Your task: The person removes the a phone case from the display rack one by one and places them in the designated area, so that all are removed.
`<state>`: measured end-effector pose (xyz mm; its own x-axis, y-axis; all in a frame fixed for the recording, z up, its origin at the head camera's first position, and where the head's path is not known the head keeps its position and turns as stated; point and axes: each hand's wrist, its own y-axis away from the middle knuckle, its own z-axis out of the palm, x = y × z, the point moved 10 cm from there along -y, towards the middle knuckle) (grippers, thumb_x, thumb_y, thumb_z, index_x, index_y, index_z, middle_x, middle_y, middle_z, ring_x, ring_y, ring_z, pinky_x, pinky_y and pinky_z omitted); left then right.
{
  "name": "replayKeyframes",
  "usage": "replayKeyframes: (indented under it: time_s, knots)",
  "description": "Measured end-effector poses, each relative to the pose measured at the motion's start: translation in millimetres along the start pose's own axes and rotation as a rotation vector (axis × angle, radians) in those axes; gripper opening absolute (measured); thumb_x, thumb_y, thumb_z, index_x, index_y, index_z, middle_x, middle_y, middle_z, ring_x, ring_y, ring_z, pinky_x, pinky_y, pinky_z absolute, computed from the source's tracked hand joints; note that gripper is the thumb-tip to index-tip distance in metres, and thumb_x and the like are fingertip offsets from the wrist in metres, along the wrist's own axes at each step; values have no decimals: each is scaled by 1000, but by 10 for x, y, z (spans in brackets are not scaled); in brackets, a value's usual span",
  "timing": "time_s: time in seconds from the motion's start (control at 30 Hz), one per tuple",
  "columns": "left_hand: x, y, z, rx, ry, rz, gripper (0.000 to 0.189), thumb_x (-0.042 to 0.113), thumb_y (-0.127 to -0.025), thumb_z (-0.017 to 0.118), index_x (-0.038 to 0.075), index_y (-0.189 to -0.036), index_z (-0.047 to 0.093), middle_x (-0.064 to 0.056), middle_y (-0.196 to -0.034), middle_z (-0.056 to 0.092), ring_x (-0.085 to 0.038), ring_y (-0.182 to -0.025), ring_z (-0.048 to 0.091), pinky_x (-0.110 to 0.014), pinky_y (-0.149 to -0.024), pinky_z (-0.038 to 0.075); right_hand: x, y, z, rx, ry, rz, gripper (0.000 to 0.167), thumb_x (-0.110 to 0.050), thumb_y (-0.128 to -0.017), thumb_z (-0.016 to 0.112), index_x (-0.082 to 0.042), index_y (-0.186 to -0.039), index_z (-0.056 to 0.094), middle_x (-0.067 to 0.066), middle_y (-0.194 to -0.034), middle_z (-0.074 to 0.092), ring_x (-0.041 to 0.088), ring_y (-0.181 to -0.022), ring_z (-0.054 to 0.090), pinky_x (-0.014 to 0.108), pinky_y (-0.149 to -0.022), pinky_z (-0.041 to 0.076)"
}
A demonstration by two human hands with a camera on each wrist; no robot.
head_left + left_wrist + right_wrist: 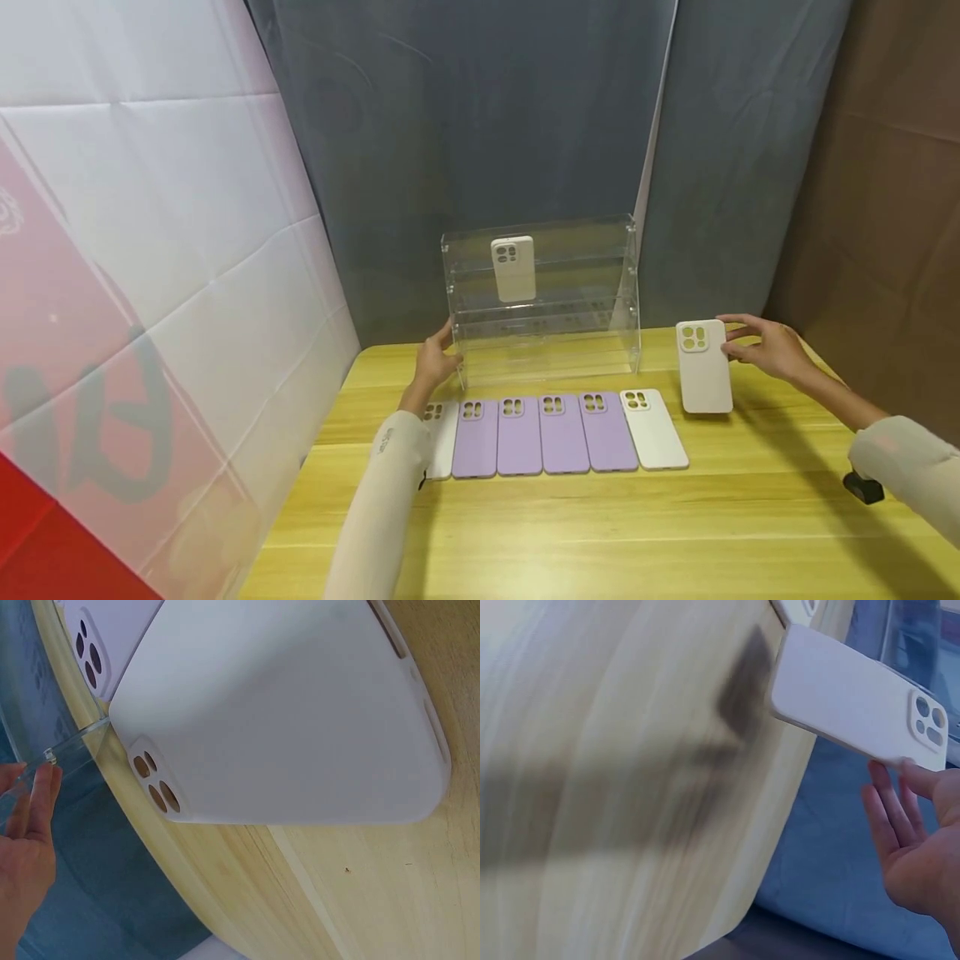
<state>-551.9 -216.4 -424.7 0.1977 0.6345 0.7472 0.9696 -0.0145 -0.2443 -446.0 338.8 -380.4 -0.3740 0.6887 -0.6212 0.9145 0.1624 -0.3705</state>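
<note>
My right hand [772,350] pinches a white phone case [707,379] by its upper right edge, holding it upright above the right side of the table. In the right wrist view the thumb lies on the edge of that case [847,694], below its camera cutouts. My left hand [435,360] grips the left side of a clear acrylic display stand [543,329], fingers and thumb on either side of the panel. One white phone case [516,282] leans on the stand's upper tier. Before the stand, several purple phone cases [519,442] lie between two white ones [660,433].
The cases lie in a row on a wood-grain table [562,533]. A grey-blue curtain [525,108] hangs behind the stand, a white cloth wall [187,183] stands at left and a brown one [885,208] at right. The left forearm partly covers the leftmost white case [300,727].
</note>
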Motion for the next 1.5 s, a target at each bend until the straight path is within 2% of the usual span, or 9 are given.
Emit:
replayKeyframes:
  time_s: [0.3, 0.4, 0.57, 0.73, 1.03, 1.17, 1.3, 1.4, 1.5]
  knots:
    - [8, 39, -27, 0, -2, 10, 86, -5, -86, 70, 20, -161, 37, -22, -146, 56, -42, -139, 51, -29, -65, 64, 229, 146, 264, -114, -73, 97, 57, -5, -96, 72, 9, -147, 50, 38, -120, 66, 21, -80, 77, 41, -73, 67]
    - [-4, 41, -22, -1, -1, 9, 86, -5, -86, 70, 20, -161, 37, -22, -146, 56, -41, -139, 51, -26, -62, 62, 275, 192, 340, -135, -106, 111, 58, -6, -96, 72, 11, -147, 49, 37, -119, 66, 20, -80, 77, 43, -74, 67]
    - [-27, 42, -9, -7, -3, -2, 87, -5, -86, 70, 22, -162, 37, -20, -148, 55, -40, -140, 50, -18, -55, 54, 324, 249, 465, -177, -132, 131, 60, -7, -97, 72, 11, -148, 47, 37, -120, 66, 17, -80, 77, 40, -72, 67]
    - [-8, 50, -14, -6, 7, -2, 86, -5, -86, 69, 21, -162, 37, -22, -148, 54, -41, -141, 48, -19, -55, 56, 365, 272, 554, -202, -140, 151, 60, -9, -98, 72, 12, -148, 45, 38, -120, 66, 21, -80, 77, 38, -69, 67]
    - [-19, 25, 9, -9, 29, 2, 86, -5, -86, 70, 21, -162, 37, -23, -148, 54, -42, -140, 49, -16, -45, 46, 466, 361, 707, -246, -174, 209, 62, -10, -97, 72, 16, -145, 44, 37, -117, 68, 26, -80, 77, 36, -66, 66]
    - [-4, 22, 6, -6, 16, -8, 87, -5, -87, 70, 23, -162, 37, -20, -147, 56, -41, -142, 47, -25, -57, 60, 498, 392, 763, -265, -204, 226, 62, -10, -97, 73, 17, -144, 44, 35, -112, 71, 24, -79, 77, 36, -66, 66]
    - [20, 33, -2, -8, 3, -10, 86, -4, -88, 70, 22, -162, 35, -20, -148, 55, -41, -144, 44, -42, -87, 65, 513, 418, 807, -281, -237, 245, 61, -8, -97, 72, 19, -143, 43, 33, -110, 72, 24, -78, 77, 37, -67, 67]
    - [18, 37, 1, -12, 6, -13, 86, -3, -88, 70, 22, -162, 34, -20, -149, 54, -41, -145, 43, -45, -93, 63, 530, 439, 837, -288, -253, 259, 58, -7, -97, 72, 19, -141, 45, 33, -109, 73, 25, -78, 77, 37, -66, 67]
    - [10, 39, 9, -15, 10, -16, 86, -3, -89, 70, 23, -163, 34, -20, -150, 54, -41, -145, 44, -44, -88, 64, 542, 461, 857, -289, -252, 268, 56, -8, -97, 72, 19, -139, 48, 31, -106, 74, 26, -77, 77, 36, -65, 66]
